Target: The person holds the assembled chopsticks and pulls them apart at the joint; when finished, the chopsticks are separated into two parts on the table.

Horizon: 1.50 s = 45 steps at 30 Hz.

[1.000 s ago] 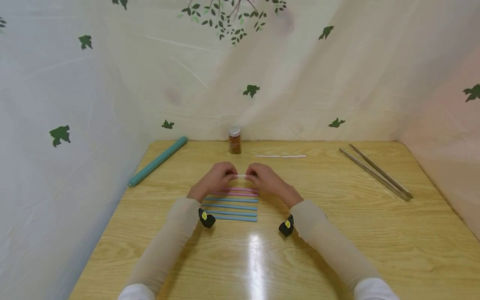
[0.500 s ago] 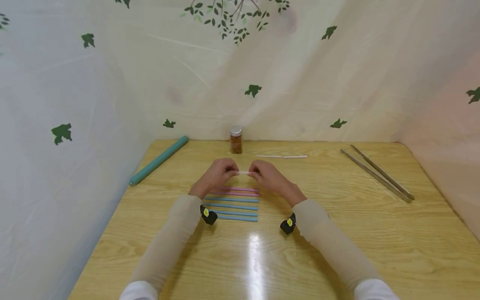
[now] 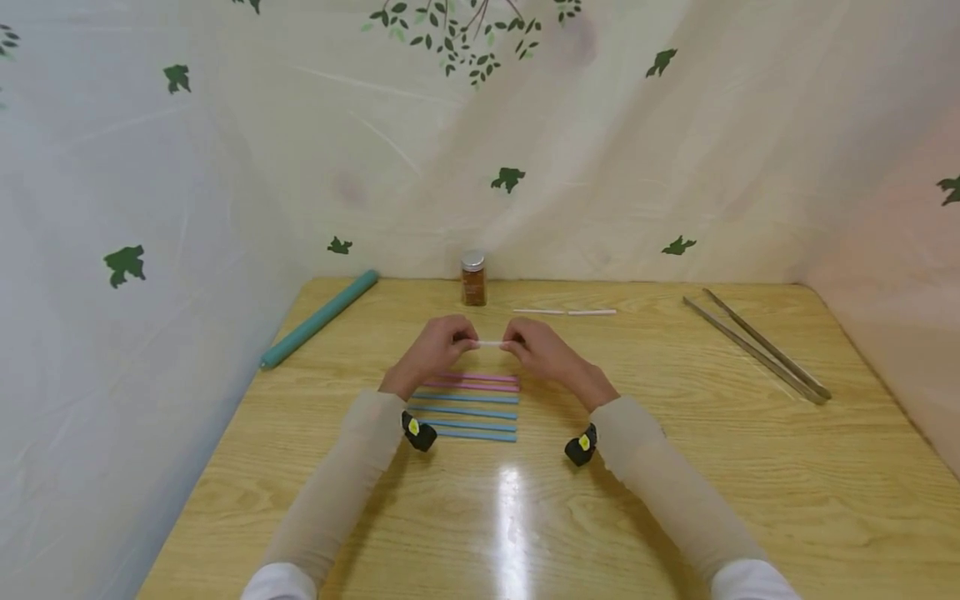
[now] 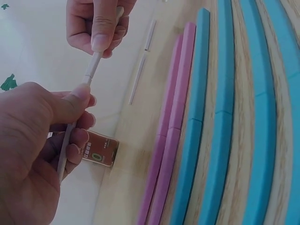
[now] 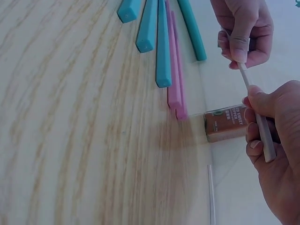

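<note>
Both hands grip one slim white chopstick (image 3: 491, 343) above the table, just beyond a row of chopsticks. My left hand (image 3: 435, 346) pinches one part, thumb on top and fingers curled beneath. Thumb and curled fingers of my right hand (image 3: 542, 346) hold the other part, whose squared end (image 5: 268, 152) sticks out by the palm. Between the hands a short white stretch shows, with a joint line (image 4: 89, 77) across it in the left wrist view. Two pink chopsticks (image 4: 179, 93) and several blue chopsticks (image 4: 199, 70) lie side by side, each with a fine line partway along.
Behind the hands stands a spice jar (image 3: 473, 287) with a silver lid. Two short white sticks (image 3: 592, 312) lie end to end beside it. A teal cylinder (image 3: 318, 321) lies at the left edge, metal tongs (image 3: 757, 346) at the right. A fabric backdrop (image 3: 585, 167) encloses the table.
Both hands have shifted slightly towards the back with the white chopstick and moved a little apart, showing more of it between them. The chopsticks on the table lie as before.
</note>
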### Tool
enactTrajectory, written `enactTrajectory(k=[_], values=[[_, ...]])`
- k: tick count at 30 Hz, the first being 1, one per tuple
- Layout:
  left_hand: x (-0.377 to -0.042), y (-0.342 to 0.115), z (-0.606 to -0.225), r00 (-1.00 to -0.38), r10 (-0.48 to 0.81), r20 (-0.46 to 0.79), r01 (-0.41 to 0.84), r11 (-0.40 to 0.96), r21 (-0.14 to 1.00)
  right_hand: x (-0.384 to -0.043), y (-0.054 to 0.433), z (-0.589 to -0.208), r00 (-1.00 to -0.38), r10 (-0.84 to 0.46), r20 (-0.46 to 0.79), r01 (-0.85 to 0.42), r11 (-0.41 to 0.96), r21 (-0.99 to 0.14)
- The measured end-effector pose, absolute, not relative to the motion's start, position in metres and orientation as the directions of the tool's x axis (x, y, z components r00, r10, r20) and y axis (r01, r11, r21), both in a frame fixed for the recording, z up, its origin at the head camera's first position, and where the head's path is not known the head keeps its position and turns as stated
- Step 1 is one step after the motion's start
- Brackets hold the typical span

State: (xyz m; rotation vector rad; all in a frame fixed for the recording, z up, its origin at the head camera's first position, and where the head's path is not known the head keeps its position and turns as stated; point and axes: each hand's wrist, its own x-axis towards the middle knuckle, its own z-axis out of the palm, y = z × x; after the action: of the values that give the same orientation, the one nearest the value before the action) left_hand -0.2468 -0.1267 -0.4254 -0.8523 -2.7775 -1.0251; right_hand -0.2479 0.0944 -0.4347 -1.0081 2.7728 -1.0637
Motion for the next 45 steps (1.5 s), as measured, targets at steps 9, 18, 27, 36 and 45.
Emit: enactTrajectory(k=[9, 18, 27, 36, 45], values=[[-0.247, -0.125, -0.421, -0.852, 0.472, 0.225, 0.506, 0.637, 0.581, -0.25, 0.1, -0.431, -0.779, -0.585, 0.226, -0.579, 0.532, -0.618], [-0.245, -0.122, -0.426, -0.828, 0.512, 0.228, 0.55, 0.663, 0.509, -0.248, 0.1, -0.427, -0.795, -0.576, 0.192, -0.565, 0.586, -0.581], [-0.246, -0.113, -0.423, -0.818, 0.544, 0.187, 0.564, 0.691, 0.452, -0.248, 0.096, -0.43, -0.751, -0.601, 0.274, -0.647, 0.586, -0.488], [-0.245, -0.108, -0.416, -0.788, 0.582, 0.201, 0.605, 0.669, 0.431, -0.248, 0.098, -0.431, -0.74, -0.594, 0.316, -0.664, 0.565, -0.49], [-0.246, -0.111, -0.421, -0.767, 0.573, 0.289, 0.635, 0.612, 0.471, -0.248, 0.101, -0.435, -0.734, -0.585, 0.344, -0.669, 0.538, -0.513]])
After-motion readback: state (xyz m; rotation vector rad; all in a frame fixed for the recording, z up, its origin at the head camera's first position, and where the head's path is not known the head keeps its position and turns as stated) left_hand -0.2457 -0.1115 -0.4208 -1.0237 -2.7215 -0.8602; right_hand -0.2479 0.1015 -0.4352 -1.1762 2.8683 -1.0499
